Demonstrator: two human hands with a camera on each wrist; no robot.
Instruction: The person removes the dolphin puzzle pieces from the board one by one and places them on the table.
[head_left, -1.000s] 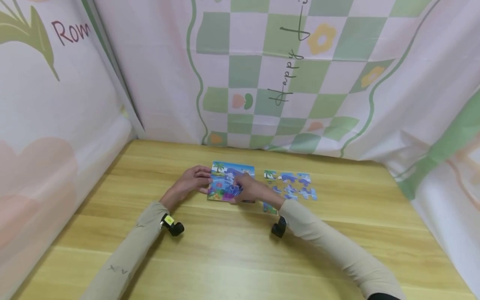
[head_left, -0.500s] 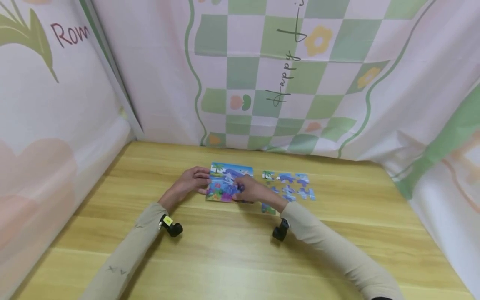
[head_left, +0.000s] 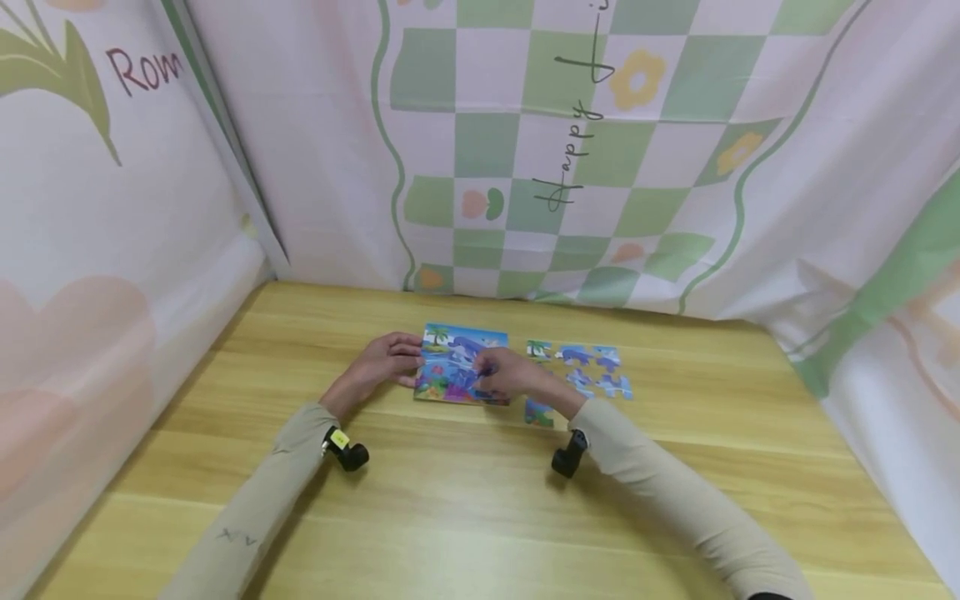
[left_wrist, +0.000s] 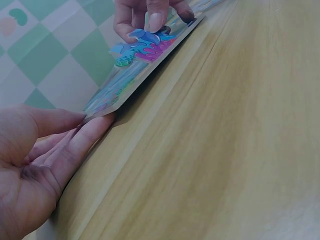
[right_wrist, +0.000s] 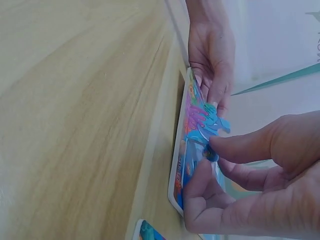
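A jigsaw board (head_left: 438, 383) with a dolphin and sea picture lies flat on the table. My left hand (head_left: 386, 360) holds its left edge; in the left wrist view the thumb (left_wrist: 60, 120) rests at the board's corner, with fingers along its side. Over the board's right half, my right hand (head_left: 506, 372) pinches a jigsaw piece (right_wrist: 202, 120) with pink coral and blue on it. The piece stands tilted above the board's surface, also in the left wrist view. The right fingers hide part of the piece and the board's lower right.
Several loose jigsaw pieces (head_left: 577, 354) lie in rough rows to the right of the board, some behind the right wrist. The wooden table (head_left: 450, 508) meets a checked curtain (head_left: 558, 150) at the back, with hanging cloth on both sides.
My right hand has shifted slightly right over the board, its fingers drawn closer together around the jigsaw piece. The left hand stays at the board's left edge.
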